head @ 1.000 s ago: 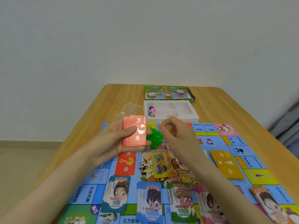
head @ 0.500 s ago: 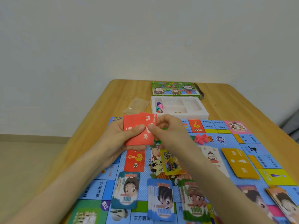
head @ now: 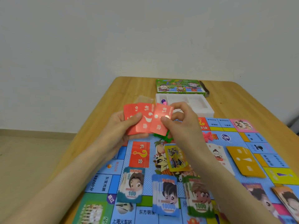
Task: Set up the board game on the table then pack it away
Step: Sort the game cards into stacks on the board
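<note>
Square fanned red cards (head: 145, 120), gripped in left hand (head: 119, 131), outermost pinched by right hand (head: 184, 126), before laying on board (head: 229, 138)

wooden table (head: 103, 120), game board (head: 265, 143), tray (head: 208, 113), box (head: 178, 86)

Left hand (head: 123, 126) and right hand (head: 182, 125) side by side over the far part of the board (head: 258, 139); both hold the fan of cards (head: 145, 120) between them. Tray (head: 194, 104) on table (head: 113, 97) just behind right hand; box (head: 179, 86) behind tray. Plastic sleeve (head: 144, 99) behind left hand, left of tray. Single card (head: 140, 154) on board before left hand. Small pieces (head: 163, 138) beneath right hand. Three note stacks (head: 165, 197) in a row on board, nearer than both hands.
</note>
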A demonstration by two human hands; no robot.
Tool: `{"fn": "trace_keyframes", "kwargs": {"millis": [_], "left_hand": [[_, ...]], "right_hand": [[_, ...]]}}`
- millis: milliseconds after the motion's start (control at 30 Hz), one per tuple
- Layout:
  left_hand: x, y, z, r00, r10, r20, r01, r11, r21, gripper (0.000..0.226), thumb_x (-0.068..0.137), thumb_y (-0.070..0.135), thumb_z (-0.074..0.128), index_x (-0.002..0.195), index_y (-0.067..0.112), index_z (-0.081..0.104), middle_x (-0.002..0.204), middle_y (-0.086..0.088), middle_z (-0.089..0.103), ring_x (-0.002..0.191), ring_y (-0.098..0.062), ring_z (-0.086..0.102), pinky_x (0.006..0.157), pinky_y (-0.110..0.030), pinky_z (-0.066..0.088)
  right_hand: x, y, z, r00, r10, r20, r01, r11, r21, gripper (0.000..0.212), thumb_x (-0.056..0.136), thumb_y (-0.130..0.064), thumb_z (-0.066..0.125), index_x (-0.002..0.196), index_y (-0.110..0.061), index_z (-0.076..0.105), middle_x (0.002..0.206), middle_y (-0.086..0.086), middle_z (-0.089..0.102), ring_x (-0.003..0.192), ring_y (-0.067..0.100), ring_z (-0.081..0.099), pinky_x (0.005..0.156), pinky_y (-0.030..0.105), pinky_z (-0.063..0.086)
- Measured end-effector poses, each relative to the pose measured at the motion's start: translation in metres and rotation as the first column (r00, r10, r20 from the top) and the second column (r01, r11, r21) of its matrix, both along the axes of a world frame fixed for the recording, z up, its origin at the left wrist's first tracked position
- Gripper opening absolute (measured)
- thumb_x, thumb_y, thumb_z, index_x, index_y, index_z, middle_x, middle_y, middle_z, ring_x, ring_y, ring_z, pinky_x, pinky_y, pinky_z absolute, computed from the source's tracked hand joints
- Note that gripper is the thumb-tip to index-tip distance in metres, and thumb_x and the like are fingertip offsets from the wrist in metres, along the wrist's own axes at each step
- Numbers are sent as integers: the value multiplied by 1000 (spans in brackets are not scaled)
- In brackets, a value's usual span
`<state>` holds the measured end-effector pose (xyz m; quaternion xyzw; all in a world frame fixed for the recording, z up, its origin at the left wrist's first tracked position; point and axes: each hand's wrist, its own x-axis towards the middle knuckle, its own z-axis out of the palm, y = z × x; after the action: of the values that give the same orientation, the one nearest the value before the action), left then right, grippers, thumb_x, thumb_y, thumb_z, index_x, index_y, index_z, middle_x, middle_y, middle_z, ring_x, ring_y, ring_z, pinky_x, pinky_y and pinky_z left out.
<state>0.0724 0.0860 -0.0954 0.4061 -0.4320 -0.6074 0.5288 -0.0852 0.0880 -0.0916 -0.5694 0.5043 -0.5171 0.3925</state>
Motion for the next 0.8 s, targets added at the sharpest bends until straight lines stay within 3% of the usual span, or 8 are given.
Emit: {"fn": "trace_keyframes", "kwargs": {"millis": [100, 200, 300, 433, 533, 567, 667, 800], "left_hand": [[9, -7, 1, 979, 191, -76, -191, 982, 1, 16, 90, 13, 56, 106, 10, 60, 83, -3, 75, 71, -15, 72, 58, -23, 59], [15, -10, 1, 942, 311, -123, -311, 950, 23, 12, 94, 12, 54, 104, 10, 60, 81, -3, 74, 70, -13, 72, 59, -21, 59], [13, -9, 0, 942, 322, -99, -322, 947, 15, 9, 95, 14, 54, 100, 11, 61, 76, 0, 74, 68, -12, 72, 58, -20, 58], [10, -8, -2, 949, 306, -74, -307, 952, -4, 8, 94, 16, 55, 98, 18, 61, 85, -3, 74, 72, -15, 72, 62, -22, 59], [10, -9, -2, 950, 302, -77, -303, 953, 2, 8, 94, 16, 55, 99, 18, 61, 85, -3, 74, 74, -16, 73, 62, -22, 59], [10, -9, -2, 950, 302, -77, -302, 953, 3, 8, 94, 16, 55, 99, 18, 61, 84, -3, 74, 74, -15, 73, 62, -23, 59], [11, -8, -3, 952, 299, -68, -300, 954, -1, 8, 93, 16, 56, 98, 18, 62, 81, 0, 75, 73, -14, 72, 61, -23, 59], [8, -7, -3, 959, 280, -39, -281, 960, -15, 8, 92, 17, 57, 98, 18, 62, 78, 2, 75, 69, -12, 72, 67, -26, 58]], "right_hand": [[-2, 4, 2, 991, 122, -50, -116, 988, 104, 22, 89, -8, 61, 102, -21, 50, 71, 9, 62, 59, 5, 64, 47, 23, 49], [4, 6, -3, 922, 296, -249, -253, 948, 192, 21, 86, -12, 66, 91, -27, 51, 73, 9, 66, 71, 12, 66, 64, 31, 55], [12, 7, -10, 873, 326, -363, -275, 943, 187, 24, 86, -16, 67, 90, -28, 47, 71, 1, 61, 74, 9, 62, 54, 18, 48], [16, 7, -19, 848, 285, -447, -236, 958, 163, 24, 88, -21, 65, 100, -25, 45, 86, 4, 61, 95, 15, 58, 61, 18, 48], [19, 9, -21, 834, 285, -472, -238, 958, 159, 22, 89, -22, 64, 102, -23, 46, 92, 2, 59, 89, 11, 58, 53, 7, 45], [20, 10, -21, 814, 288, -505, -244, 958, 154, 23, 90, -23, 63, 104, -21, 46, 94, 2, 58, 89, 12, 58, 56, 9, 47], [24, 12, -21, 684, 255, -683, -244, 963, 114, 30, 91, -30, 60, 113, -15, 45, 99, 10, 59, 94, 25, 59, 77, 37, 53], [24, 16, -17, 516, 178, -838, -254, 966, 48, 34, 94, -37, 53, 118, -15, 44, 111, 7, 57, 101, 26, 56, 80, 37, 49]]}}
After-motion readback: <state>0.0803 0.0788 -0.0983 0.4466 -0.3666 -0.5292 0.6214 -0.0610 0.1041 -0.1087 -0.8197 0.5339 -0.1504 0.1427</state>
